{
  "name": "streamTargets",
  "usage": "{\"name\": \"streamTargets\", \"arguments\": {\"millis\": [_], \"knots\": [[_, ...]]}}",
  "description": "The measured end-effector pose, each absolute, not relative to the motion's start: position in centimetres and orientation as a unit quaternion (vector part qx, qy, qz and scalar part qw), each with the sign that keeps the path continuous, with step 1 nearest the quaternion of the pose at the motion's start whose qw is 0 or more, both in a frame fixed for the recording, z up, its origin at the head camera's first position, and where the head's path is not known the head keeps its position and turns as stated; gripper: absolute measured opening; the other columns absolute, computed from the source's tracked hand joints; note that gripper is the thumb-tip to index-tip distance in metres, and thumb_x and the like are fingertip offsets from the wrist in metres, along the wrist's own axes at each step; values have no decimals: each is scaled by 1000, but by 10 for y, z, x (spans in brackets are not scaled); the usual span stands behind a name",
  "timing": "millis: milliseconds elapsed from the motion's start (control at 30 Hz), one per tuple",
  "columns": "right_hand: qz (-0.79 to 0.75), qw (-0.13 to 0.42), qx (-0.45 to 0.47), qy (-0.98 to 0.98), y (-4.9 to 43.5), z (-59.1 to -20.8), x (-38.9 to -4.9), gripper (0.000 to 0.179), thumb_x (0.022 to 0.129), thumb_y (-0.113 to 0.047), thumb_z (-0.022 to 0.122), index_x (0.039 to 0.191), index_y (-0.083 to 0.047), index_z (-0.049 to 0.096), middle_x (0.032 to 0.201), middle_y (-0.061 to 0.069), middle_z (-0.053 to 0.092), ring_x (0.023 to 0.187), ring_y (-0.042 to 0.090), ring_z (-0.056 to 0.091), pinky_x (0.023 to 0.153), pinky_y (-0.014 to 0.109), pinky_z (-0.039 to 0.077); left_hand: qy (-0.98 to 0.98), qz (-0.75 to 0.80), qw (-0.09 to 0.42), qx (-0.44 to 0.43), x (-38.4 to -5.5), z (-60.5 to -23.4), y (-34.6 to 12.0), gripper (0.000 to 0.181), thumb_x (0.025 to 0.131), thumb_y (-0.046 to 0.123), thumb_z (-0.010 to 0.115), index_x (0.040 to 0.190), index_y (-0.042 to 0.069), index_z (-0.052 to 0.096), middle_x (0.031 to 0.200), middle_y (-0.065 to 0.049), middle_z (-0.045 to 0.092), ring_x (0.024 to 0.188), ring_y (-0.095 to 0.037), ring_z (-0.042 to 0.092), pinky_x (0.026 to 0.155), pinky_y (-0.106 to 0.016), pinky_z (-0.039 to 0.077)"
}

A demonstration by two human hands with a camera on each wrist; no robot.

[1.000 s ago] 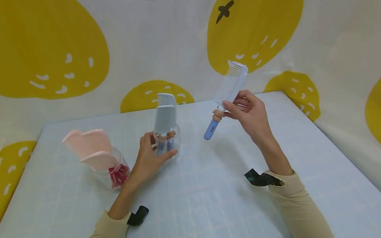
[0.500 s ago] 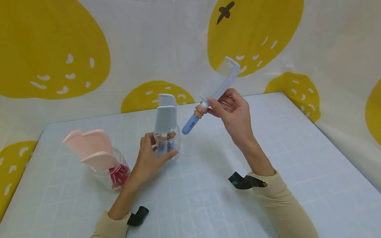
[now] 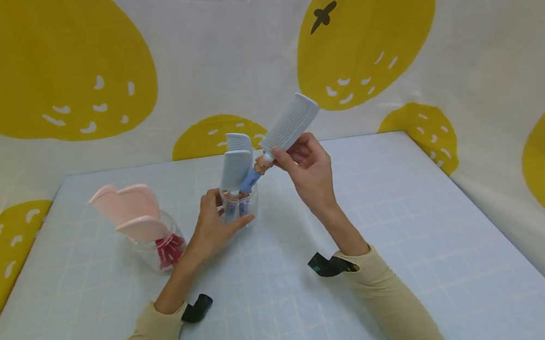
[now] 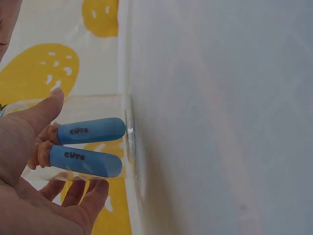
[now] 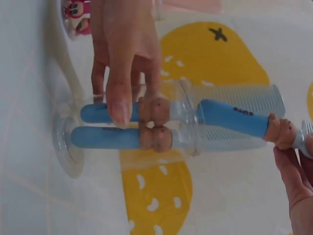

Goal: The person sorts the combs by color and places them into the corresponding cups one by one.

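My left hand (image 3: 212,224) grips a clear glass jar (image 5: 68,161) standing on the table, thumb in front and fingers behind. Two light blue combs (image 3: 236,169) stand in this jar, teeth upward; their blue handles (image 4: 88,159) with brown bear figures show through the glass. My right hand (image 3: 309,169) pinches a third blue comb (image 3: 292,119) near its neck, between thumb and fingers. That comb tilts, its toothed end up to the right and its blue handle (image 5: 230,117) pointing down to the left, with the handle's end right at the jar's mouth.
Left of my left hand stands another clear jar (image 3: 173,226) with several pink combs (image 3: 130,205), their dark pink handles (image 3: 169,251) down inside. A pale blue checked cloth (image 3: 275,301) covers the table. Behind it hangs a white sheet with yellow fruit shapes (image 3: 363,35).
My right hand has moved left with the blue comb, bringing its handle from the open space at right to the jar's mouth. My left hand and the jar stay put.
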State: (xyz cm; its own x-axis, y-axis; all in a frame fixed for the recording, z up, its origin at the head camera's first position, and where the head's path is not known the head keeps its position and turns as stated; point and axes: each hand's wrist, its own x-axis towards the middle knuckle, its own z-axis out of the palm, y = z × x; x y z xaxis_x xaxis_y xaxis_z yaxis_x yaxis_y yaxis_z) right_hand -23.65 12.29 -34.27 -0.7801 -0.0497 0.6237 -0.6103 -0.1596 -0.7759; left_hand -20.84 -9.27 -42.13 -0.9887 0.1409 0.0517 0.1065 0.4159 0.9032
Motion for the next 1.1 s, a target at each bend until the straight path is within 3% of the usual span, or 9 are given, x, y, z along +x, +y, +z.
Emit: {"name": "streamTargets", "arguments": {"millis": [300, 633, 833, 1100], "knots": [[693, 235, 280, -622, 110, -352, -238, 33, 91, 12, 69, 121, 11, 54, 114, 19, 66, 103, 29, 69, 88, 42, 61, 841, 536, 9, 77, -209, -421, -93, 86, 87, 26, 85, 148, 3, 28, 140, -18, 36, 130, -34, 40, 117, -56, 37], [641, 229, 290, -673, 105, -359, -235, 33, 90, 7, 73, 121, 6, 60, 115, 20, 68, 103, 28, 71, 86, 39, 62, 832, 548, 6, 84, -208, -422, -94, 83, 88, 23, 84, 146, 2, 29, 140, -19, 35, 130, -34, 39, 117, -58, 36], [613, 216, 294, -701, 102, -362, -232, 30, 91, 2, 75, 119, 3, 64, 114, 16, 70, 102, 25, 70, 93, 37, 59, 831, 549, 2, 87, -208, -424, -94, 82, 88, 24, 84, 145, 0, 30, 138, -20, 35, 128, -34, 39, 117, -59, 36], [580, 197, 303, -730, 98, -367, -230, 31, 92, -2, 76, 121, 0, 64, 117, 12, 71, 102, 21, 71, 86, 32, 61, 830, 549, -10, 95, -208, -424, -92, 80, 86, 19, 86, 142, 0, 32, 134, -20, 37, 125, -34, 39, 115, -59, 37]]}}
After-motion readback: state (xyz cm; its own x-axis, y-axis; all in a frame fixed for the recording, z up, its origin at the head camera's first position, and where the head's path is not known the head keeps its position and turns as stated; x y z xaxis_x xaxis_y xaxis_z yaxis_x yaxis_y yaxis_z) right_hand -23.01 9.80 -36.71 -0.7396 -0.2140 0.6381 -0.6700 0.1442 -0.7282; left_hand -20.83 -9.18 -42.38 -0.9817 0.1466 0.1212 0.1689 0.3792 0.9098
